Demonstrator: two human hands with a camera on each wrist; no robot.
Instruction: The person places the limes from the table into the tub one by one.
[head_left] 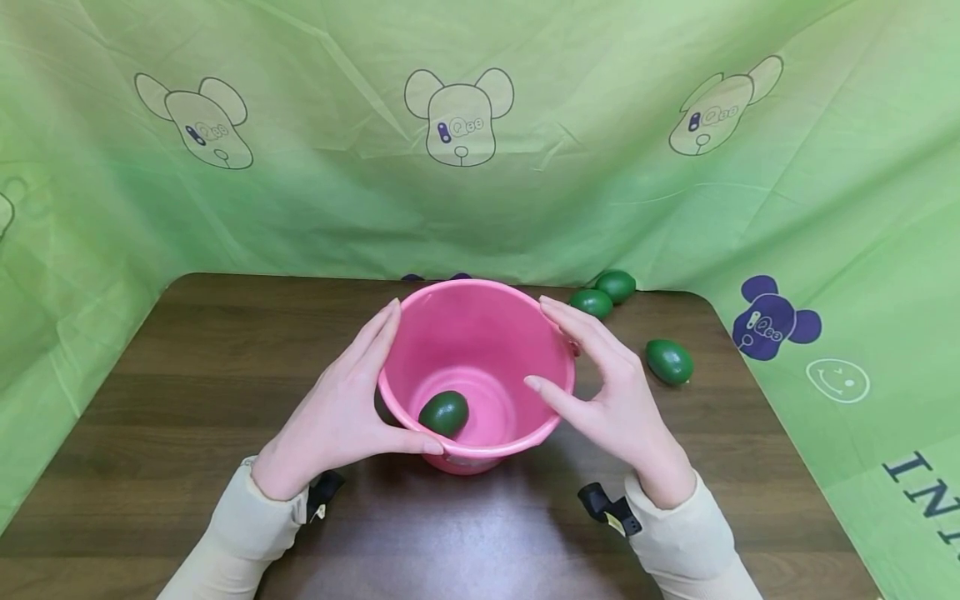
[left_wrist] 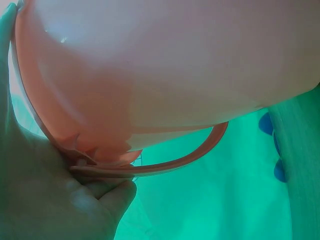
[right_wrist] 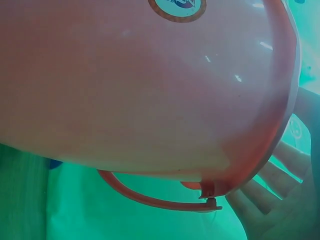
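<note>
A pink bucket (head_left: 480,288) stands on the dark wooden table (head_left: 187,400), with one green avocado (head_left: 444,412) lying inside it. My left hand (head_left: 360,392) rests flat against the bucket's left side, fingers straight and thumb along the front rim. On the other side, my right hand (head_left: 600,383) is held open at the right rim, its thumb reaching over the edge. The left wrist view shows the bucket (left_wrist: 165,65) close up, its handle (left_wrist: 190,157) hanging down beside my left hand (left_wrist: 45,195). In the right wrist view the bucket (right_wrist: 140,85) fills the frame, with my right fingers (right_wrist: 280,200) just beside it.
Three more avocados lie on the table right of the bucket: one (head_left: 669,361) alone, two (head_left: 592,302) (head_left: 617,285) at the back edge. A green printed cloth (head_left: 480,167) walls in the back and sides.
</note>
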